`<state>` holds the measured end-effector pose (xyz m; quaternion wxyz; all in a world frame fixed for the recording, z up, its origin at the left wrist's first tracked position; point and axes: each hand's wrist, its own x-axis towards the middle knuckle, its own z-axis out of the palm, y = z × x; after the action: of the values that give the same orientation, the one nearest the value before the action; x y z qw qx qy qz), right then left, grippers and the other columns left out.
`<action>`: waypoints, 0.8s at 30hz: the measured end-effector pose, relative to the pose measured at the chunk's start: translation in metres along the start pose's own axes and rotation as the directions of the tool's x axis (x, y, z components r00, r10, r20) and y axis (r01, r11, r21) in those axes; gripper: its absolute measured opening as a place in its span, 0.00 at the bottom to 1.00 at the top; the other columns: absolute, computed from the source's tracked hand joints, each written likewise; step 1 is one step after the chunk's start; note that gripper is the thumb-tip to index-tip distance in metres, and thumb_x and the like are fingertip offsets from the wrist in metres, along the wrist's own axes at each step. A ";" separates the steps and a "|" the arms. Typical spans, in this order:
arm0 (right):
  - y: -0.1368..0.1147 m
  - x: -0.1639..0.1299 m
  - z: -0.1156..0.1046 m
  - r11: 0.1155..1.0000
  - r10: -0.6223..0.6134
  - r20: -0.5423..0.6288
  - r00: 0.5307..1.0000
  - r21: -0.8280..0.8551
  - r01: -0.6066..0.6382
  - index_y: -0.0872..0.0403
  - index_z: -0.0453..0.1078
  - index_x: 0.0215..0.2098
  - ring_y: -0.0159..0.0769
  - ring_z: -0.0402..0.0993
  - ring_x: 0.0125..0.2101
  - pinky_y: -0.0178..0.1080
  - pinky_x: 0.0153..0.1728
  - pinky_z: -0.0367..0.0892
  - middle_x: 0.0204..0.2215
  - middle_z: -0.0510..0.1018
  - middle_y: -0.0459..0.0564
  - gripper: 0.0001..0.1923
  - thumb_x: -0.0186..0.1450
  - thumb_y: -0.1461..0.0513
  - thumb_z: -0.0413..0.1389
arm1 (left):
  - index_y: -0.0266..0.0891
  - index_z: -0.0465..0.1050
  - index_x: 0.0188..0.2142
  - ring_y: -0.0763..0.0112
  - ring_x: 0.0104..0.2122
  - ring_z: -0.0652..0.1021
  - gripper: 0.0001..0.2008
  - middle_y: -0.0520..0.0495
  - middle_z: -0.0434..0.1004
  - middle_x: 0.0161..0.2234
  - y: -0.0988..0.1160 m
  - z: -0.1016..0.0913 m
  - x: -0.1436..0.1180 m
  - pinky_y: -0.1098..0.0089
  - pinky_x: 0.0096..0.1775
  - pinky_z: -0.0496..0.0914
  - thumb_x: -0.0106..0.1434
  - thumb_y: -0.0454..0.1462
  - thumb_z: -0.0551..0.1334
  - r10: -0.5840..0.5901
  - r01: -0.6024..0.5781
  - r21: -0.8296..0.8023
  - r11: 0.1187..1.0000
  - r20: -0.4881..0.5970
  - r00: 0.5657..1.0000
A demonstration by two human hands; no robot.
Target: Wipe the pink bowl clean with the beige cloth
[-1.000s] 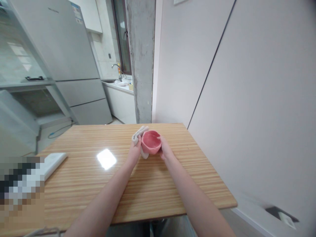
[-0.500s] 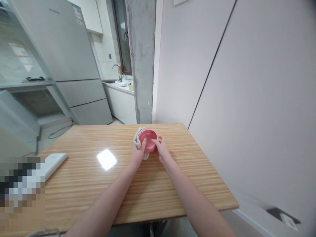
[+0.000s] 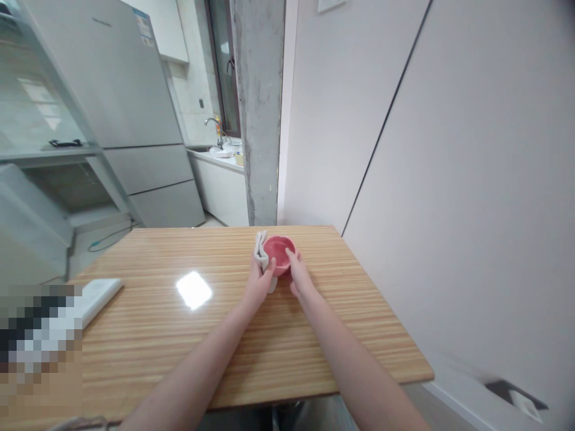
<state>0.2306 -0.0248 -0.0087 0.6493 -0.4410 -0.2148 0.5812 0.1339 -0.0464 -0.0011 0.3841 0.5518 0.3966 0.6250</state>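
A small pink bowl (image 3: pixel 281 252) is tilted so that its inside faces me, near the far edge of the wooden table (image 3: pixel 148 335). My left hand (image 3: pixel 260 280) holds a pale grey cloth (image 3: pixel 260 249) against the bowl's left side, its thumb on the near rim. Part of the cloth hangs out below the bowl. On the right, my right hand (image 3: pixel 300 276) grips the bowl with the thumb over the rim and inside. Most fingers of both hands are hidden behind the bowl and cloth.
A white flat object (image 3: pixel 102 293) lies at the table's left, partly under a blurred-out patch. Beyond the table stand a fridge (image 3: pixel 135 102), a sink counter with a faucet (image 3: pixel 215 129) and a concrete pillar (image 3: pixel 260 114). A pale wall panel (image 3: pixel 449 191) borders the right.
Both hands have shifted slightly to the right with the bowl and cloth. The right-hand fingers that showed beside the bowl are now mostly behind it.
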 end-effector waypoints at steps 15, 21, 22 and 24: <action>-0.008 -0.011 0.003 0.972 0.131 0.115 0.985 -0.208 -0.105 0.48 0.65 0.39 0.31 0.70 0.26 0.34 0.23 0.68 0.28 0.74 0.42 0.13 0.56 0.56 0.55 | 0.40 0.65 0.52 0.63 0.58 0.64 0.21 0.45 0.66 0.57 0.004 -0.012 0.014 0.60 0.61 0.56 0.60 0.40 0.59 -0.072 0.070 -0.089 0.994 -0.016 0.997; 0.004 -0.007 0.005 0.983 0.145 0.124 0.982 -0.131 -0.128 0.46 0.59 0.44 0.33 0.74 0.31 0.37 0.28 0.72 0.36 0.75 0.43 0.23 0.53 0.53 0.60 | 0.41 0.60 0.56 0.63 0.58 0.64 0.26 0.44 0.63 0.59 -0.004 -0.012 0.011 0.60 0.61 0.54 0.58 0.35 0.60 -0.051 0.046 -0.074 0.996 -0.065 0.997; 0.003 -0.007 0.005 0.978 0.179 0.153 0.972 -0.139 -0.158 0.47 0.59 0.44 0.34 0.74 0.32 0.39 0.28 0.72 0.38 0.76 0.45 0.23 0.54 0.51 0.59 | 0.41 0.61 0.55 0.64 0.58 0.65 0.24 0.45 0.65 0.58 -0.003 -0.015 0.013 0.60 0.61 0.54 0.58 0.35 0.59 -0.028 0.022 -0.088 0.996 -0.071 0.997; -0.001 -0.007 0.003 0.969 0.217 0.196 0.956 -0.159 -0.187 0.48 0.60 0.44 0.35 0.74 0.34 0.41 0.29 0.73 0.39 0.76 0.48 0.23 0.56 0.47 0.56 | 0.40 0.64 0.53 0.65 0.58 0.65 0.21 0.45 0.67 0.56 0.000 -0.020 0.018 0.60 0.61 0.53 0.60 0.34 0.56 0.027 -0.032 -0.114 0.993 -0.044 0.999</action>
<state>0.2274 -0.0305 -0.0049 0.5277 -0.4404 -0.2762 0.6718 0.1121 -0.0314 0.0044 0.3973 0.5213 0.3599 0.6639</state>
